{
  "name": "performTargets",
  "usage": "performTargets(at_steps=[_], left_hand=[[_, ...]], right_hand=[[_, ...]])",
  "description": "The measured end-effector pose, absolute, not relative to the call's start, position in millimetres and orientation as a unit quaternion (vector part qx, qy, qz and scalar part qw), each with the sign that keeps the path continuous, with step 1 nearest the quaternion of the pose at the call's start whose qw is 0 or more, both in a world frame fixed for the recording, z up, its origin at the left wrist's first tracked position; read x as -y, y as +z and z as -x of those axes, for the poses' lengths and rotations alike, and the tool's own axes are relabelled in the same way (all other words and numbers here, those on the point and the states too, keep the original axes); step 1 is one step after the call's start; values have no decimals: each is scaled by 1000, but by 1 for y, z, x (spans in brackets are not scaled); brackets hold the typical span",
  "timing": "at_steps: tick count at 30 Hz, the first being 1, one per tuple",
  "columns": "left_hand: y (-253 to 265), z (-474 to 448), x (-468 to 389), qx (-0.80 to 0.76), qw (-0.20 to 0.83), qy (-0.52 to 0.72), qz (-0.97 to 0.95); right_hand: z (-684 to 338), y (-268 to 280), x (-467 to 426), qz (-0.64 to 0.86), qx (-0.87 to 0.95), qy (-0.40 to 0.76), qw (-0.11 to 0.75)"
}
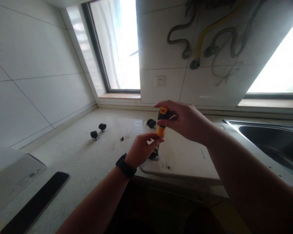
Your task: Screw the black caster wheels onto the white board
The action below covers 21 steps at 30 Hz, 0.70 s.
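Note:
A yellow-and-black screwdriver [163, 117] stands nearly upright over a white board [185, 152]. My right hand [179, 117] grips its handle from above, with the index finger stretched across the top. My left hand [146, 145], below a dark wristwatch, pinches the yellow lower end of the handle. The shaft points down to a black caster [153, 154] at the board's left front, partly hidden by my left fingers; where the tip sits cannot be made out. Another black caster [151, 123] is at the board's back left corner.
Two loose casters [94, 134] and some small dark screws [122, 138] lie on the speckled countertop [80, 162]. A long dark panel [36, 204] and a cardboard box [17, 178] are at the left front. The steel sink [236, 128] is at right, and pipes [197, 48] hang on the wall.

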<state>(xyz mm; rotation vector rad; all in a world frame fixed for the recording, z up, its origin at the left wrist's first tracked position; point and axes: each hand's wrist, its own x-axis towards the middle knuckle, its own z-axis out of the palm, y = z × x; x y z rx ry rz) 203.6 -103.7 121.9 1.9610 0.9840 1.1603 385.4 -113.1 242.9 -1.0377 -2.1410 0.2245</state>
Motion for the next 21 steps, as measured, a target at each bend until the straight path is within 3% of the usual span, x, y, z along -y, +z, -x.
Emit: performTargets(at_steps=[6, 8, 14, 18, 21], left_hand=[[98, -198, 108, -454, 190, 527, -693], [85, -195, 110, -503, 204, 538, -644], [66, -196, 113, -470, 516, 558, -449], [64, -197, 114, -328, 745, 501, -296], [58, -196, 115, -271, 798, 475, -254]], right_hand=[[-383, 238, 112, 404, 821, -12, 403], [-384, 234, 112, 396, 828, 4, 396], [-391, 230, 113, 274, 855, 246, 365], [-392, 237, 116, 319, 855, 214, 348], [-390, 238, 114, 377, 849, 127, 348]])
